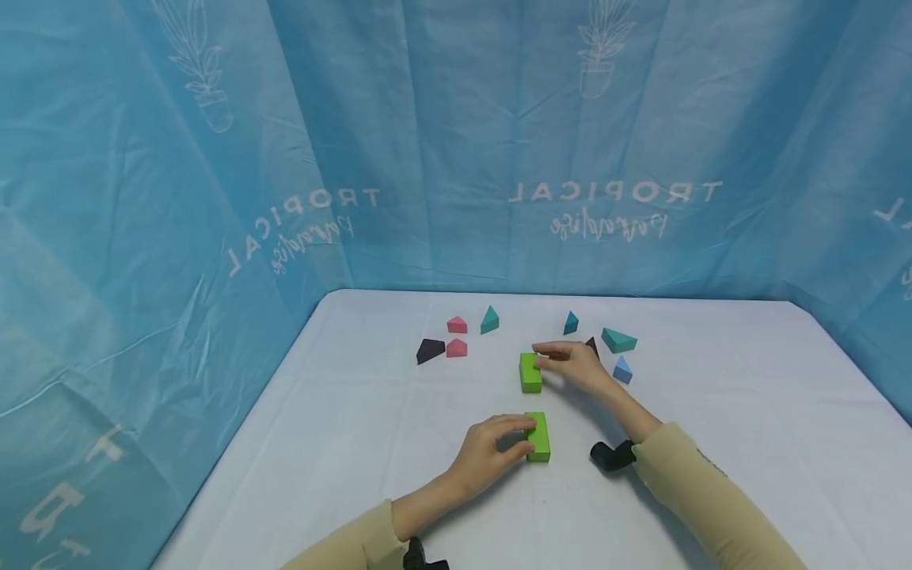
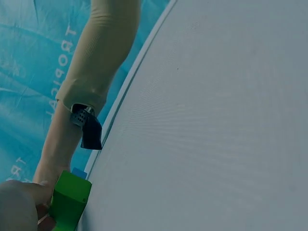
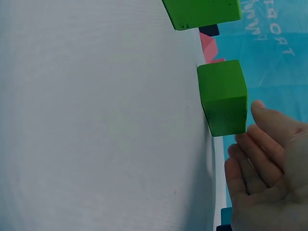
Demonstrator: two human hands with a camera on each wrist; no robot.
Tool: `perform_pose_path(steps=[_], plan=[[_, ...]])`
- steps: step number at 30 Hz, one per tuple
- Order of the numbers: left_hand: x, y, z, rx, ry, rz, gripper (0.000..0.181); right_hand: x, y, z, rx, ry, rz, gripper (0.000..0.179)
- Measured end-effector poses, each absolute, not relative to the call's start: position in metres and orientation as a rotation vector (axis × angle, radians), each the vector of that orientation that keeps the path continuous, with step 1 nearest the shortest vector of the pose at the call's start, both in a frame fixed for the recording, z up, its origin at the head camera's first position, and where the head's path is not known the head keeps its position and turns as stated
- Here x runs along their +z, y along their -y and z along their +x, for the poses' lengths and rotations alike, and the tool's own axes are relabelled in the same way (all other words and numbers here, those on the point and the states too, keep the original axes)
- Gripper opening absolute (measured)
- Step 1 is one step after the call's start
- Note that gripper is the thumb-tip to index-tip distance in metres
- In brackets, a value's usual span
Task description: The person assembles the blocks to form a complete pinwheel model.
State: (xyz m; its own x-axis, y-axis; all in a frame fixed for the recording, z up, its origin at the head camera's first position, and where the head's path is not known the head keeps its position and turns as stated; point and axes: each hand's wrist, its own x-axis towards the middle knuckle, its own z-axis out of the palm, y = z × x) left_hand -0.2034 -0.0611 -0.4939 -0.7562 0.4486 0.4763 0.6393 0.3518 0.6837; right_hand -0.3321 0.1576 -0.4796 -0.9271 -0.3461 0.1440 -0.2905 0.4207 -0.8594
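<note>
Apparently positioning green blocks [image 1: 541, 440]
Left hand [image 1: 486, 453]: grip unclear; right hand [image 1: 579, 366]: loose, empty; shifting probably calls for pinching.

- Support: white cloth-covered table [image 1: 335, 427], carrying:
- Two green rectangular blocks [image 1: 541, 440] [image 1: 530, 377].
- Two pink angular blocks [image 1: 457, 349] [image 1: 457, 325].
- Two dark angular blocks [image 1: 431, 351] [image 1: 592, 345].
- Three teal angular blocks [image 1: 618, 340] [image 1: 489, 321] [image 1: 571, 324].
- Blue triangular block [image 1: 622, 370].

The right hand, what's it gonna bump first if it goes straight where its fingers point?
Probably the far green block: the right hand has its fingers right by it. I can't tell if they're touching it.
</note>
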Motion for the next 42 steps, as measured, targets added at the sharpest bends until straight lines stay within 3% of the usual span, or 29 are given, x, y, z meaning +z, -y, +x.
perform_pose_path(steps=[42], plan=[[-0.487,0.052,-0.219,-1.196,2.53,-0.919,0.035,-0.478,-0.156,-0.302,-1.512,-2.642,-0.56,0.037]])
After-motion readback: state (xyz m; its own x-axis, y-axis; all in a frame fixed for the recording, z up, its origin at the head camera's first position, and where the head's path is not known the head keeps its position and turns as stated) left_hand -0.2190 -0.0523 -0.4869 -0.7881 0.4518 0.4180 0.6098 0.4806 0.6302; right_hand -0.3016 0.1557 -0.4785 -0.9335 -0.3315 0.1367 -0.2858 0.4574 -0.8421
